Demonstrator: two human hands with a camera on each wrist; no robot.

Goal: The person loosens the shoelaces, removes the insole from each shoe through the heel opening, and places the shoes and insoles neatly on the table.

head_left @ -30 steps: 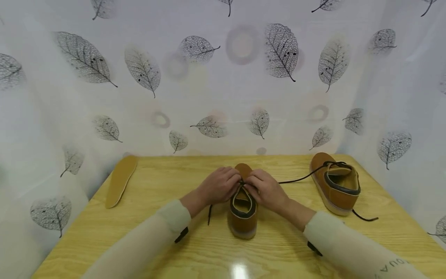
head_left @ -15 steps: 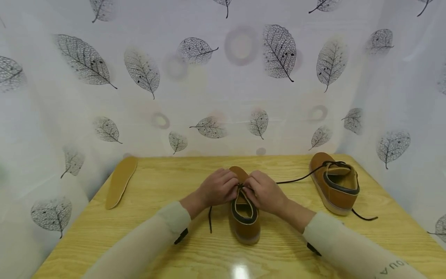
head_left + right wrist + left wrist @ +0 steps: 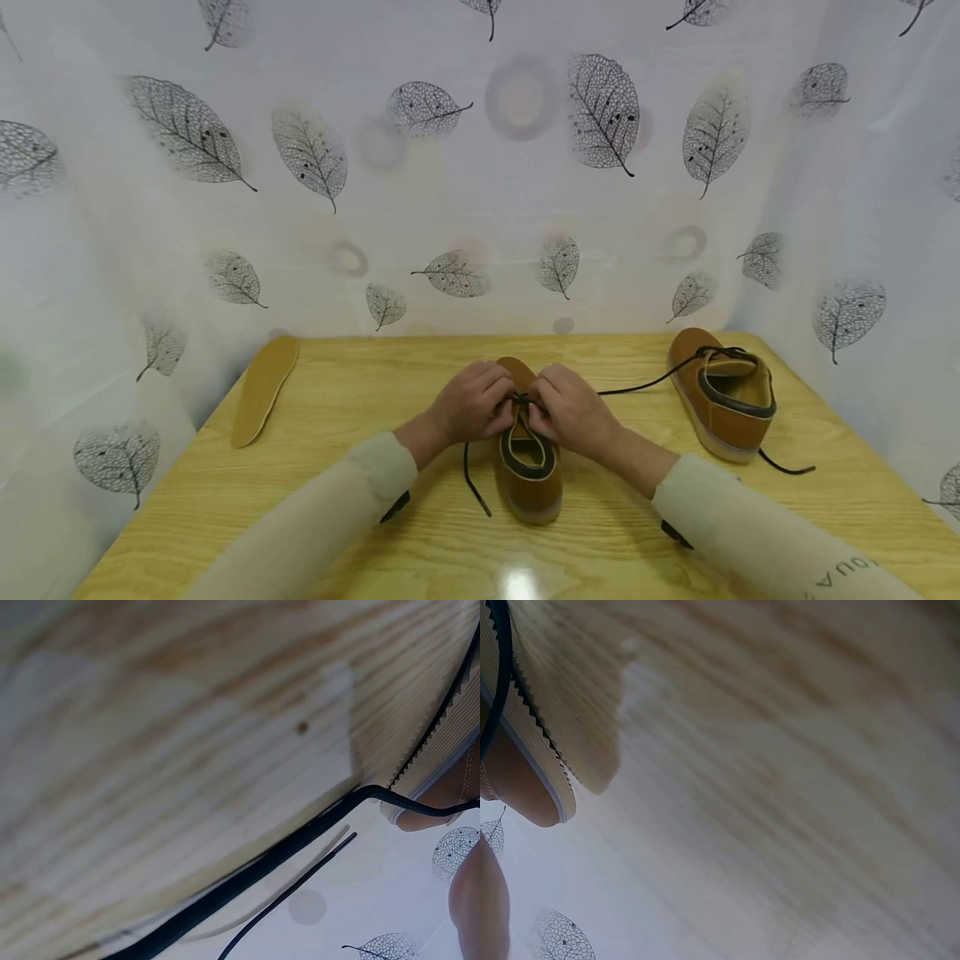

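Note:
A brown shoe (image 3: 531,479) with a dark collar stands in the middle of the wooden table (image 3: 337,500), heel toward me. My left hand (image 3: 472,404) and right hand (image 3: 573,408) meet over its tongue, fingers curled, each pinching the dark shoelace (image 3: 520,400) between them. One loose lace end (image 3: 476,482) trails on the table left of the shoe. The left wrist view shows only the shoe's ribbed sole edge (image 3: 532,750) and table. In the right wrist view the lace (image 3: 300,847) runs past the sole (image 3: 450,742).
A second brown shoe (image 3: 723,400) sits at the right with its lace (image 3: 637,386) stretching toward my right hand and another end (image 3: 783,467) behind its heel. A tan insole (image 3: 262,387) lies at the table's far left. A leaf-print curtain (image 3: 480,167) surrounds the table.
The middle shoe has slid a little nearer and to the right under my hands. The loose lace end on its left has swung right and curved. Both hands stay on the lace.

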